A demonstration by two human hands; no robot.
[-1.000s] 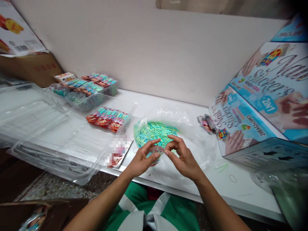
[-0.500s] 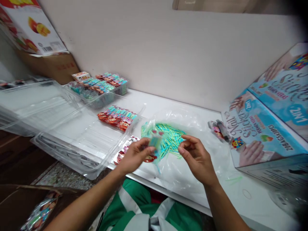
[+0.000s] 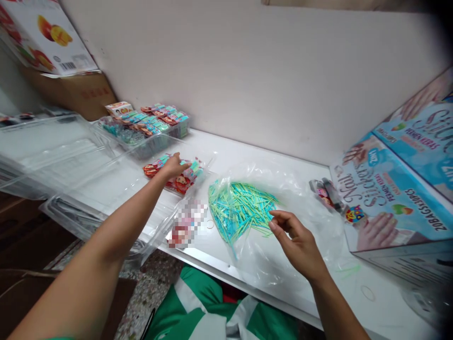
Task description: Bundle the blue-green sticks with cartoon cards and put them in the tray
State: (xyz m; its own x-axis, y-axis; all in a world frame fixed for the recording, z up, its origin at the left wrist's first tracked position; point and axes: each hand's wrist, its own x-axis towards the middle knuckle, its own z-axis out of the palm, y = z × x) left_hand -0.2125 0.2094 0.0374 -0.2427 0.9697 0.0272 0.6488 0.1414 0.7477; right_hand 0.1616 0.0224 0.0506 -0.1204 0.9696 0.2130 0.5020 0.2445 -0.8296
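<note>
My left hand reaches out over a row of small red-and-teal sticker packets standing in a clear plastic tray. Its fingers are curled down onto the packets, and whether it still grips one is hidden. My right hand hovers over a clear plastic bag with its fingers loosely pinched and nothing visible in them. It sits at the right edge of a pile of thin green and blue sticks inside that bag. A loose packet lies at the white table's front edge.
A second tray of packets stands further back left, beside stacked clear trays. Blue nail-sticker boxes fill the right side, with small items next to them. A cardboard box sits at the far left. A wall runs behind.
My left hand, which held a small packet near my right hand, has swung left and forward to the row of packets in the tray. My right hand stayed by the sticks.
</note>
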